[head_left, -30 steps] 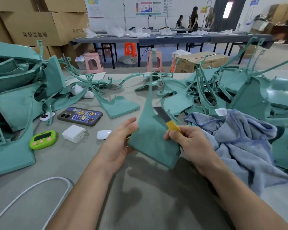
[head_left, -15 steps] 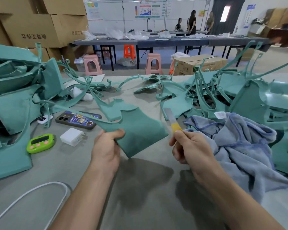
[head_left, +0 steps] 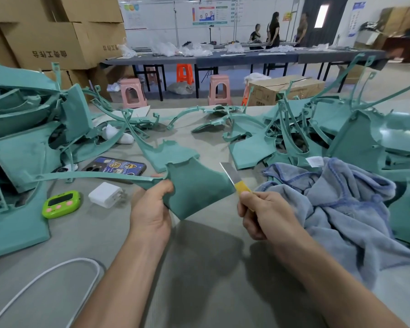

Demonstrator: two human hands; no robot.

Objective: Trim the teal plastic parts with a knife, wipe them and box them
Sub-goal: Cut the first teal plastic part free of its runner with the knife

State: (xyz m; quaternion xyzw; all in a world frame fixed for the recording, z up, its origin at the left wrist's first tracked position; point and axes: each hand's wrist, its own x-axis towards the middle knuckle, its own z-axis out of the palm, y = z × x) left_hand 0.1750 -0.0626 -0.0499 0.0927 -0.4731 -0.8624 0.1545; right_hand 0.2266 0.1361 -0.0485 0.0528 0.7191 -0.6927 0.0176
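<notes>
Above the desk (head_left: 199,268), near its middle, a teal part (head_left: 197,185) is held clear of the surface by the left hand (head_left: 149,209). The fingers (head_left: 162,190) are curled round its lower-left edge, and its thin arm points left. The knife (head_left: 233,179) is gripped in the right hand (head_left: 265,214), blade at the part's right edge; contact cannot be told. Box (head_left: 287,89) on the floor beyond: flaps mostly shut, contents not seen. Against 1.0 s ago, the part has been turned from upright to sideways.

cardboard box (head_left: 49,53): upside-down Chinese characters, not legible | wall poster (head_left: 210,14): print too small
</notes>
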